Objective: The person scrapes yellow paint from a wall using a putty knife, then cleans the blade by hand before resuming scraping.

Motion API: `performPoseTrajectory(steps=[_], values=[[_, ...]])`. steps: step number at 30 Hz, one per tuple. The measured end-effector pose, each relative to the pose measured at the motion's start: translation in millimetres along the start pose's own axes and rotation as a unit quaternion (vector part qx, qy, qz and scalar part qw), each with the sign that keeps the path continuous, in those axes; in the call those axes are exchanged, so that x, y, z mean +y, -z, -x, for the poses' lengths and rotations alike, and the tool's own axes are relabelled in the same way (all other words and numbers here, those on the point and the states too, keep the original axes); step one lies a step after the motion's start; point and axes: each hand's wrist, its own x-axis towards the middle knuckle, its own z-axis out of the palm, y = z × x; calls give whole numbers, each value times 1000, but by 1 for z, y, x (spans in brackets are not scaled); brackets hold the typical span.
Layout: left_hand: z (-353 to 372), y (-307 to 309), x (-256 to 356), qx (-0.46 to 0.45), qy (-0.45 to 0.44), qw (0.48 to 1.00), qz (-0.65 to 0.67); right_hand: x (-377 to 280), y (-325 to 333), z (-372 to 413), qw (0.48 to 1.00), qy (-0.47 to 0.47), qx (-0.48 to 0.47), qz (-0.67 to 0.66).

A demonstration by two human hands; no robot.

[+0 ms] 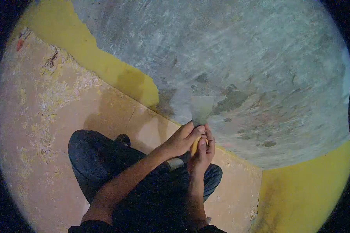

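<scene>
A scraper (201,108) with a wide flat metal blade and a yellow handle points away from me, its blade overlapping the grey patch of wall in this view. My left hand (182,140) is closed at the base of the blade, with the thumb lying across it. Around the yellow handle, my right hand (202,152) is closed, its thumb along the top. The wall (237,58) is bare grey and blotchy here, with darker spots near the blade.
Yellow paint (134,83) remains in a ragged strip left of the grey area, and more yellow wall (307,186) stands at the right corner. Paint flakes (50,105) litter the tan floor (70,155). My bent legs (101,155) rest close to the wall's foot.
</scene>
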Motion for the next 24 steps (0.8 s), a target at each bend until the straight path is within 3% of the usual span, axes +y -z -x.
performPoseTrajectory(steps=[2,3,5,6,8,9,11,12,13,15,16,19,21,22,24], values=[[2,3,30,-76,166,982,-53,-9,11,2,987,-117,-74,-79],[4,3,28,-80,167,981,-55,-4,22,2,988,-115,-71,-81],[5,3,19,-103,169,973,118,4,30,-4,899,-126,-269,-321],[6,2,14,-104,171,973,115,6,33,-2,899,-124,-267,-324],[7,0,7,-11,117,992,37,-19,4,2,989,-104,-85,-62],[6,1,8,-11,120,992,35,-12,11,-1,989,-105,-82,-64],[0,1,15,-32,-72,991,-108,4,36,-9,997,-55,-14,-53],[1,-2,36,0,-1,993,-115,-5,40,-10,991,-15,-57,-123],[1,-2,40,-6,5,993,-114,-18,37,-10,991,-15,-48,-122],[-2,-4,43,37,5,994,-99,-46,28,-15,960,47,-92,-261],[-2,-5,51,57,-27,981,-183,-56,26,-15,961,51,-84,-260],[1,-8,61,55,32,964,-258,-73,23,-14,932,14,-75,-354],[3,-13,64,49,7,960,-275,-76,26,-15,871,-2,-155,-467],[4,-14,64,48,-20,955,-292,-76,29,-15,871,-2,-151,-468],[5,-10,62,26,2,955,-295,-76,37,-15,807,-85,-178,-556]])
